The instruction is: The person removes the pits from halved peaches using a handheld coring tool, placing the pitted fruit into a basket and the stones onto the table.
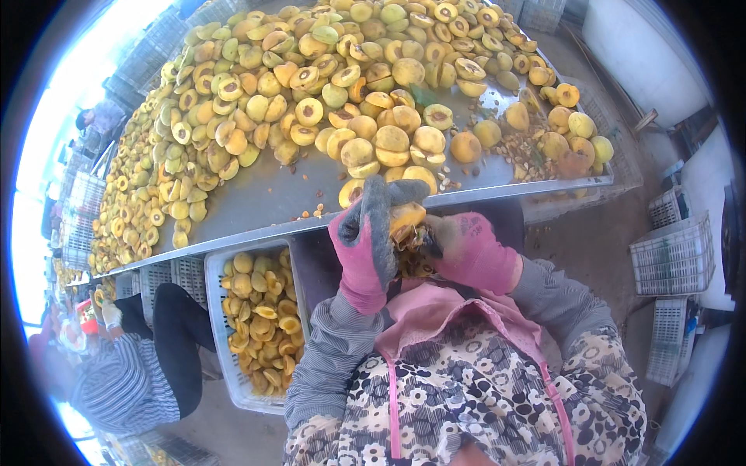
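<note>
My left hand [370,233], in a pink glove with a grey coated palm, grips a halved yellow stone fruit [406,216], apparently a peach or apricot, over my lap near the table edge. My right hand [471,250], gloved in pink too, is closed beside it around a small dark object at the fruit's underside; what that object is cannot be told. Just beyond my hands, cut fruit [392,145] lies heaped on the metal table [262,201]. Loose kernels and bits of pit [518,154] are scattered at the right.
A white plastic crate [218,338] of pitted halves stands left of my lap, below the table. Farther left sits a co-worker in a striped top [131,378]. White crates [670,256] stand on the floor at the right. The table's raised metal rim [501,191] runs before me.
</note>
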The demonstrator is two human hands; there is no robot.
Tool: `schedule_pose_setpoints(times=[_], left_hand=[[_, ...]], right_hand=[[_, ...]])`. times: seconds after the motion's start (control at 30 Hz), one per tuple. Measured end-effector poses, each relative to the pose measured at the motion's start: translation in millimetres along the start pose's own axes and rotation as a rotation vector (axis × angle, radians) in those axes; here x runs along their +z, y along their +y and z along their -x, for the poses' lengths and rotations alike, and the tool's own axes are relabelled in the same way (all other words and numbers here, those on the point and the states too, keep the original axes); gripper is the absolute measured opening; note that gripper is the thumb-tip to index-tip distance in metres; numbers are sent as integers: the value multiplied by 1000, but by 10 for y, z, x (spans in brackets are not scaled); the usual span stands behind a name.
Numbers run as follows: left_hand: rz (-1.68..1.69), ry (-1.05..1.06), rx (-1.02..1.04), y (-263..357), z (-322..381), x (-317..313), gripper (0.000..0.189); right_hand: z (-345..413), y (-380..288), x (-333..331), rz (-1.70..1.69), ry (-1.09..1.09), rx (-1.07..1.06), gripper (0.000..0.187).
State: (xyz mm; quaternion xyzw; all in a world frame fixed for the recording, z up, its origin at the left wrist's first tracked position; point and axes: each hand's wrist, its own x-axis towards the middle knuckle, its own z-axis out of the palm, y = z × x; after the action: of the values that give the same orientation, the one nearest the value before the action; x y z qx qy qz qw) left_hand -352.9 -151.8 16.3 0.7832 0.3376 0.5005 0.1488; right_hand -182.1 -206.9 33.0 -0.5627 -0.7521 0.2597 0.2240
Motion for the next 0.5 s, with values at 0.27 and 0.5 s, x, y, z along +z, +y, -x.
schedule_pose_setpoints(times=[0.27, 0.5], left_hand=[[777, 32, -239, 14, -121, 56, 32], [1395, -163, -543, -127, -15, 22, 31]], right_hand=[[11, 54, 120, -81, 79, -61, 23], [27, -113, 55, -985, -510, 436, 59]])
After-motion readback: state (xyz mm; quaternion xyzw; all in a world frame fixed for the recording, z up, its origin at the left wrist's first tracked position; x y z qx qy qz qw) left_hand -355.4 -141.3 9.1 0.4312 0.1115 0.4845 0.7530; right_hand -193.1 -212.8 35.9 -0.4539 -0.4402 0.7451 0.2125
